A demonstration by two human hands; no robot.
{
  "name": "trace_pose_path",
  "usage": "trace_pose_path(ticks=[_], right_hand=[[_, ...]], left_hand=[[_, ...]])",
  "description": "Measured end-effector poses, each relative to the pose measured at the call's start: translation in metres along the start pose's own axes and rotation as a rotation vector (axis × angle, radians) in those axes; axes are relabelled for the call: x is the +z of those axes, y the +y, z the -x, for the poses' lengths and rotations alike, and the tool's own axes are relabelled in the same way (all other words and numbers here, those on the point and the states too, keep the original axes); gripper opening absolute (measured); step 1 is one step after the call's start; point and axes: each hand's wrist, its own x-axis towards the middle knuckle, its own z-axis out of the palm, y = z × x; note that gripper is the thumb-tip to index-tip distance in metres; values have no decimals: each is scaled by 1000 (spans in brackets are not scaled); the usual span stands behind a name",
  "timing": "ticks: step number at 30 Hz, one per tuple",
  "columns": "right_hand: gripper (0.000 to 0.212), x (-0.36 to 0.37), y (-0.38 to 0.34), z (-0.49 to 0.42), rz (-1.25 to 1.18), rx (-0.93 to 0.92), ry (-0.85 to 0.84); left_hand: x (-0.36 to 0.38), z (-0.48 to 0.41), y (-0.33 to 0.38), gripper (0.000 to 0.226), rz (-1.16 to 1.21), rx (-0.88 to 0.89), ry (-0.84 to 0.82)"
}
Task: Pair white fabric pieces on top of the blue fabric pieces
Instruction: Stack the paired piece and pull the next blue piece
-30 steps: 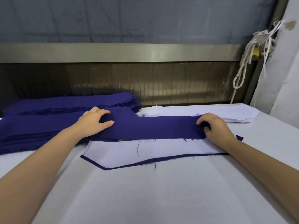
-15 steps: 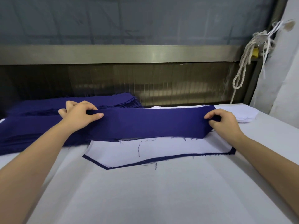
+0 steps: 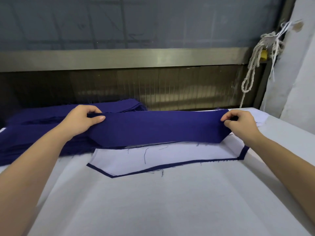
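My left hand (image 3: 81,120) and right hand (image 3: 238,125) fingers pinch the blue strip (image 3: 156,126) by its ends, its length spanning between them. The white piece (image 3: 162,159) lies just below, probably the target.

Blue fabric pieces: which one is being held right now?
The long blue strip, held at its ends by left hand and right hand. The blue stack lies at left; another blue piece lies flat under the white piece.

Back wall: grey panel (image 3: 153,23) up top with faint scribed lines, brushed metal rail (image 3: 119,58) under it, ribbed translucent sheet (image 3: 179,89) below catching soft glare. White-covered table (image 3: 153,205) fills the foreground. Knotted white rope (image 3: 252,68) hangs at right, beside a pale draped cloth (image 3: 300,79).
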Motion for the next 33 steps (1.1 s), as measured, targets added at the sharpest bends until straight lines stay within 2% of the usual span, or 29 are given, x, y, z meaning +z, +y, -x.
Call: trace_pose_path(ticks=[6,13,17,23,28,33], right_hand=[[29,-7,6,-4,79,93,-186],[32,-8,8,-5,399,90,-348],[27,-10,7,-5,506,79,-439],[23,-13,7,-4,575,39,-440],[24,-13,5,-4,601,57,-453],[22,-14,4,-5,625,17,-354]], left_hand=[[-3,2,2,3,4,-99,-247],[-5,9,2,4,-162,-194,-559],[-4,11,5,3,-205,-204,-627],[-3,14,11,1,-242,-228,-709],[-3,15,17,6,-328,-149,-718],[-9,15,16,7,-343,-109,-723]])
